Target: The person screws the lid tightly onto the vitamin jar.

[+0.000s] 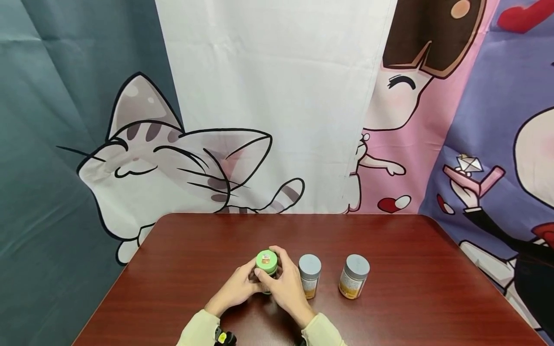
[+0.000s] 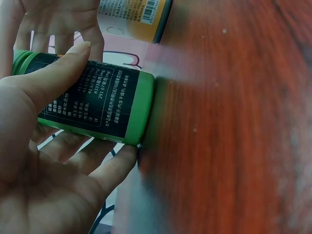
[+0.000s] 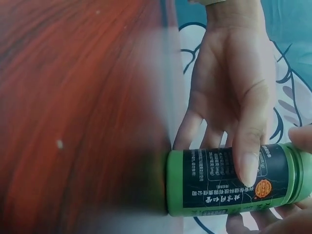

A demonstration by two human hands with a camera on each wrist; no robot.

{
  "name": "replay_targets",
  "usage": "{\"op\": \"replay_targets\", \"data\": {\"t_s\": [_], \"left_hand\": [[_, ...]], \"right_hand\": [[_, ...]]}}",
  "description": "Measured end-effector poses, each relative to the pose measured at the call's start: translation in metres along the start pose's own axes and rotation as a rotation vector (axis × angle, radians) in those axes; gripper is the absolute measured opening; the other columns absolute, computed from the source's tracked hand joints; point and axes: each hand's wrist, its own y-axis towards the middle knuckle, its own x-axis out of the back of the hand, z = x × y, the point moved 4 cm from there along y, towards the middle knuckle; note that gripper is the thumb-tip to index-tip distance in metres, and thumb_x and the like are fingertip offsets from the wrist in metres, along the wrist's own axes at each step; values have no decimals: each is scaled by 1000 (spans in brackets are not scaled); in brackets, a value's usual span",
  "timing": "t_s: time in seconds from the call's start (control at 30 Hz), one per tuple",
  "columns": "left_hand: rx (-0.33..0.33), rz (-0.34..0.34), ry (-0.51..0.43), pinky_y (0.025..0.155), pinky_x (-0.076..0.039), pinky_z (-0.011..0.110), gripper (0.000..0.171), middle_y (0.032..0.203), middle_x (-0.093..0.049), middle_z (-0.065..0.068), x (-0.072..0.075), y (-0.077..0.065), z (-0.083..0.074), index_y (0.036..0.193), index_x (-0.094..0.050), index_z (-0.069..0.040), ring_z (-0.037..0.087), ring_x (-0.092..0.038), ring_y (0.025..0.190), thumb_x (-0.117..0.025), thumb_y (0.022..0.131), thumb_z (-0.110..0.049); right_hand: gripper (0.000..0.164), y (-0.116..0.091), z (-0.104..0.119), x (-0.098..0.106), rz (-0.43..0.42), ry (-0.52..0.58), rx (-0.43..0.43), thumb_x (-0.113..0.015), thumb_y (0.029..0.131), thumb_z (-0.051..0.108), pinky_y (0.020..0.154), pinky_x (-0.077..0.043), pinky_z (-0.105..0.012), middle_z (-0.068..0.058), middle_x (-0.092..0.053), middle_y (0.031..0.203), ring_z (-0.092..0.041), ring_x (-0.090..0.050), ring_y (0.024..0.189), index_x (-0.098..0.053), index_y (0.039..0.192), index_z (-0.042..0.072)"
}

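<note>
A green bottle (image 1: 266, 262) with a black label and light green lid stands upright between both hands at the table's middle. My left hand (image 1: 238, 289) grips its body, the thumb lying across the label (image 2: 105, 97) in the left wrist view. My right hand (image 1: 286, 286) holds the upper part from the other side, with its thumb near the lid and fingers behind. In the right wrist view the bottle's base (image 3: 175, 183) meets the tabletop; only part of the right hand (image 3: 287, 222) shows there.
Two grey-lidded bottles with yellow-and-white labels stand to the right: a nearer one (image 1: 309, 276) close beside my right hand, another (image 1: 354, 276) farther right. The reddish-brown table (image 1: 207, 240) ends at a back edge before a cartoon-printed curtain (image 1: 277, 96).
</note>
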Motion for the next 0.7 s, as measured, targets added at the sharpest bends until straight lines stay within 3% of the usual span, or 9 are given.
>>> {"op": "replay_targets", "data": {"t_s": [0.13, 0.33, 0.5, 0.7], "left_hand": [[6, 4, -21, 84, -45, 21, 69, 124, -57, 2, 2, -3, -13, 140, -35, -17, 7, -56, 106, -70, 81, -22], [4, 17, -11, 85, -45, 21, 68, 123, -57, 4, 6, -7, -34, 140, -36, -12, 7, -57, 105, -69, 82, -21], [-20, 14, -11, 85, -45, 22, 68, 124, -56, 4, 5, -5, -26, 140, -35, -15, 9, -57, 106, -69, 82, -23], [-24, 10, 0, 83, -47, 23, 69, 128, -53, -1, 2, 2, -4, 142, -31, -24, 9, -56, 108, -67, 83, -28]], "right_hand": [[59, -1, 1, -1, -31, -17, 33, -71, 78, 38, 83, -48, -30, 4, -53, 121, -10, -53, 106, -43, 129, 29], [59, -1, 0, -2, -17, 12, 38, -70, 79, 39, 85, -48, -34, 4, -53, 121, -11, -54, 106, -43, 130, 27], [56, 1, 0, -1, 13, 59, 19, -70, 79, 36, 86, -47, -32, 5, -55, 118, -11, -56, 105, -46, 128, 27], [57, 0, 1, 2, 20, 114, 31, -69, 77, 18, 88, -46, -32, 5, -53, 121, -13, -55, 107, -46, 128, 28]]}}
